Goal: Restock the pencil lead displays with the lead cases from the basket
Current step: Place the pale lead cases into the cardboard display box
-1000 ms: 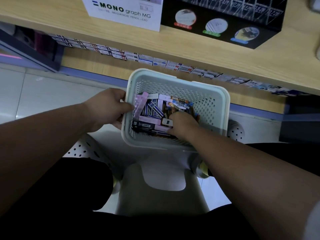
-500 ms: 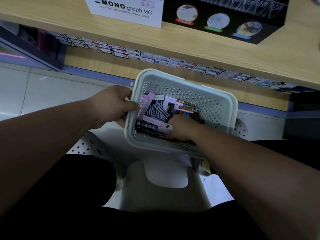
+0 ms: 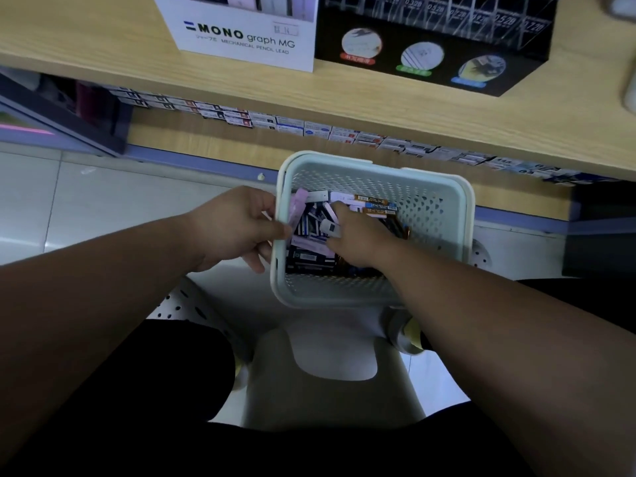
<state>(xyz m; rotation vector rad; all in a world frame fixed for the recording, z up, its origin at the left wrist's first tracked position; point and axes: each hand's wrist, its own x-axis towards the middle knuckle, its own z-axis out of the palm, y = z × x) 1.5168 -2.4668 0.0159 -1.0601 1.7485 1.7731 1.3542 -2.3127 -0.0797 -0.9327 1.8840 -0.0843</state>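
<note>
The person's left hand [image 3: 237, 228] is gripping the left rim of the basket [image 3: 378, 166], thumb over the edge and fingers curled beneath, probably to steady it during the search. The right hand [image 3: 358, 239] is reaching into the lead cases [image 3: 309, 259] heaped inside, fingers bent among them. Whether they are pinching the white case [image 3: 330, 228] cannot be told. The white display box [image 3: 241, 39] is standing on the shelf [image 3: 103, 46] above.

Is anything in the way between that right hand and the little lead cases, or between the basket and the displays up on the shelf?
Nothing visible. The right hand lies among the lead cases inside the basket, and the space up to the displays looks open.
</note>
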